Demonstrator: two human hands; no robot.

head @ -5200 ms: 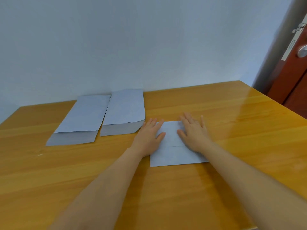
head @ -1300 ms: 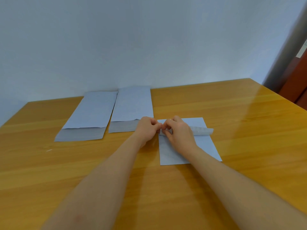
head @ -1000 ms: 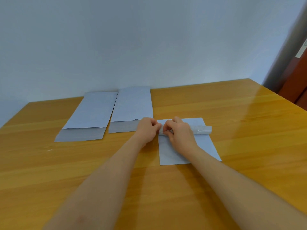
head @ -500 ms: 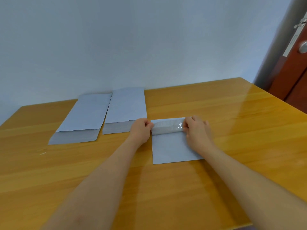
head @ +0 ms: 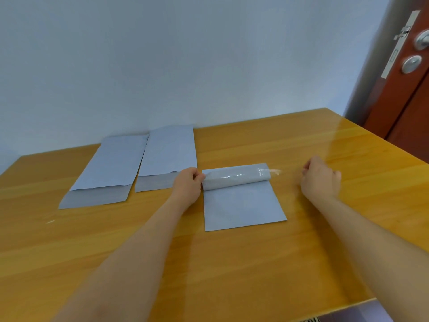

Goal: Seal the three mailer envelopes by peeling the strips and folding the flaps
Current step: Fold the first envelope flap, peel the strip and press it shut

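At table centre, the left hand pinches the near mailer's curled flap. At 3 o'clock, the right hand grasps the clear strip. No writing is legible anywhere.

Both my forearms reach forward, bare, the wrists nearly straight. My left hand lies knuckles up, its fingertips and thumb pinched together at the tip. My right hand is drawn out to the right, well apart from the left, fingers curled into a loose fist, back of hand towards me.
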